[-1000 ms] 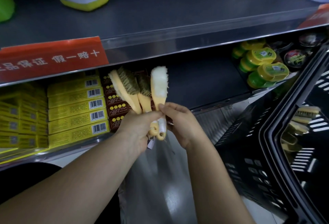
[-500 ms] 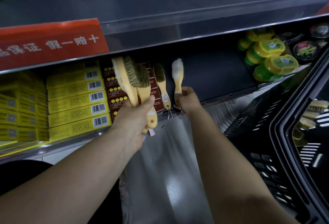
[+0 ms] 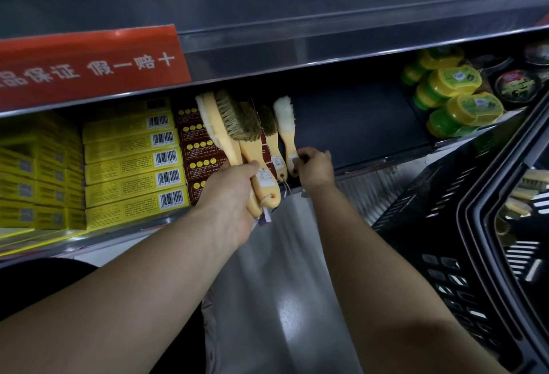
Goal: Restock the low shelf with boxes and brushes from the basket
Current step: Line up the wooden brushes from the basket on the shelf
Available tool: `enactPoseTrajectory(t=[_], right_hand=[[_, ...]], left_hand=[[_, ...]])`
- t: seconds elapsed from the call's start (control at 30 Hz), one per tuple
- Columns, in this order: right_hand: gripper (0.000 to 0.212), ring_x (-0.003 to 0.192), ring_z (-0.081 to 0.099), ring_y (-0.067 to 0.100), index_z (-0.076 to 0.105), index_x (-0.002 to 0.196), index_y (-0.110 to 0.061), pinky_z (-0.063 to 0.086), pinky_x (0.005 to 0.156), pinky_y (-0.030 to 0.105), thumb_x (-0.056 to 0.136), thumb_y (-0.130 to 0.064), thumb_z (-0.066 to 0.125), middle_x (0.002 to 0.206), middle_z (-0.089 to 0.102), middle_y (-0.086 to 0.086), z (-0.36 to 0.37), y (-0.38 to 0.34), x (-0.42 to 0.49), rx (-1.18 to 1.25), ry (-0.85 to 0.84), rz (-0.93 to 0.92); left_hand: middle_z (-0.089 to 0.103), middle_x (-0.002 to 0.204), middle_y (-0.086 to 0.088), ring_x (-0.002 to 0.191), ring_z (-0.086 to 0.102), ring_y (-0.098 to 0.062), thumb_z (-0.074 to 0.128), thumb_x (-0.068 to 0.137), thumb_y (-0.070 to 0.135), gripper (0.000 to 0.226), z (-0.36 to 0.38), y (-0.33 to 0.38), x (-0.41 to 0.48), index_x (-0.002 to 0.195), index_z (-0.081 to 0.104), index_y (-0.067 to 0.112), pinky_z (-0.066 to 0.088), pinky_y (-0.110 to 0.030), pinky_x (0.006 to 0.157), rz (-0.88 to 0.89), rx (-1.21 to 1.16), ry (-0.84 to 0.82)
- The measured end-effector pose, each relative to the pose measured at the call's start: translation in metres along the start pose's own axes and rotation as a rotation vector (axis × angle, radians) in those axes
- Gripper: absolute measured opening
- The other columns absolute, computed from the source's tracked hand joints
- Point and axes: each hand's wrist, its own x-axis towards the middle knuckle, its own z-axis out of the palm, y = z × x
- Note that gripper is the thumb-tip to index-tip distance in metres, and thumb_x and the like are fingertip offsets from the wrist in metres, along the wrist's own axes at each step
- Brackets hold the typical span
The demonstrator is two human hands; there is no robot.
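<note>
At the low shelf, the right hand pinches the handle of a white-bristled brush standing by the red boxes, while the left hand grips two more brushes, seemingly light and rigid, best held by their handles.

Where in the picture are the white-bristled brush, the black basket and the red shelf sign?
white-bristled brush [image 3: 284,112], head view, on its white bristles.
black basket [image 3: 439,243], head view, on its slotted outer wall.
red shelf sign [image 3: 89,67], head view, on its printed face.
</note>
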Motion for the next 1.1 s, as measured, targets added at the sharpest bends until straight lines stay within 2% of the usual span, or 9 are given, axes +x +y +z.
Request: enactPoseTrajectory(t=[0.2,0.3,0.4,0.5,0.7,0.77,0.87,1.0,1.1], right_hand=[[0.032,0.114,0.047,0.034,0.055,0.126,-0.013,0.042,0.094,0.035,0.097,-0.022,0.047,0.130,0.040,0.016,-0.005,-0.006,-0.016,-0.050,0.042,-0.051],[0.022,0.098,0.056,0.026,0.063,0.105,-0.010,0.046,0.087,0.035,0.097,-0.021,0.046,0.110,0.059,0.014,-0.010,-0.017,-0.041,0.233,0.072,-0.084],[0.032,0.072,0.065,0.020,0.069,0.077,-0.012,0.051,0.064,0.030,0.095,-0.031,0.050,0.079,0.070,0.008,-0.024,-0.030,-0.080,0.622,-0.214,-0.020],[0.029,0.067,0.067,0.019,0.070,0.088,-0.006,0.054,0.063,0.028,0.090,-0.032,0.059,0.075,0.071,0.008,-0.042,-0.033,-0.113,0.765,-0.560,-0.066],[0.017,0.073,0.069,0.013,0.066,0.099,-0.004,0.057,0.070,0.023,0.085,0.002,0.058,0.080,0.072,0.004,-0.064,-0.027,-0.118,0.845,-0.703,-0.113],[0.014,0.066,0.067,0.008,0.066,0.091,-0.006,0.055,0.065,0.019,0.089,0.000,0.054,0.073,0.071,0.000,-0.064,-0.023,-0.112,0.879,-0.662,-0.078],[0.017,0.064,0.062,0.011,0.061,0.090,-0.007,0.051,0.064,0.025,0.096,-0.005,0.045,0.068,0.068,0.000,-0.057,-0.015,-0.096,0.921,-0.422,-0.025],[0.016,0.058,0.060,0.007,0.060,0.101,-0.011,0.049,0.054,0.019,0.098,-0.012,0.044,0.075,0.063,0.000,-0.049,0.001,-0.057,0.791,-0.004,0.019],[0.020,0.061,0.059,0.005,0.058,0.112,-0.014,0.046,0.050,0.019,0.099,-0.019,0.044,0.082,0.063,-0.001,-0.043,0.009,-0.024,0.622,0.046,0.056]], left_hand=[[0.063,0.084,-0.007,0.067,0.058,-0.023,0.057,0.092,0.011,0.009,-0.001,-0.001,0.000,0.099,0.060,0.016,0.040,-0.024,0.042,0.039,0.029,-0.010],[0.063,0.089,-0.008,0.070,0.059,-0.024,0.056,0.092,0.009,0.015,-0.001,-0.002,0.001,0.104,0.060,0.016,0.040,-0.020,0.035,0.065,0.030,-0.006],[0.061,0.081,-0.006,0.063,0.057,-0.022,0.056,0.092,0.009,0.011,0.001,-0.004,-0.001,0.097,0.059,0.019,0.039,-0.019,0.034,0.098,0.056,-0.013],[0.062,0.075,-0.006,0.057,0.056,-0.020,0.056,0.092,0.008,0.013,0.001,-0.003,-0.003,0.089,0.059,0.020,0.039,-0.018,0.034,0.111,0.072,-0.019],[0.066,0.078,-0.002,0.065,0.063,-0.016,0.057,0.093,0.012,0.015,0.004,-0.003,-0.007,0.085,0.061,0.024,0.049,-0.026,0.048,0.090,0.048,-0.035],[0.064,0.079,-0.003,0.066,0.060,-0.017,0.055,0.094,0.020,0.008,0.006,-0.002,-0.008,0.094,0.063,0.017,0.048,-0.026,0.049,0.086,0.042,-0.015],[0.054,0.076,0.000,0.062,0.047,-0.011,0.050,0.097,0.027,0.015,0.007,0.000,-0.007,0.096,0.058,0.014,0.040,-0.018,0.034,0.103,0.049,0.023],[0.052,0.072,0.002,0.060,0.046,-0.009,0.042,0.100,0.029,0.025,0.009,0.000,-0.007,0.080,0.052,0.017,0.039,-0.023,0.046,0.138,0.047,0.058],[0.056,0.071,0.003,0.059,0.048,-0.008,0.039,0.101,0.027,0.027,0.013,0.001,-0.008,0.077,0.049,0.019,0.039,-0.022,0.046,0.147,0.027,0.065]])
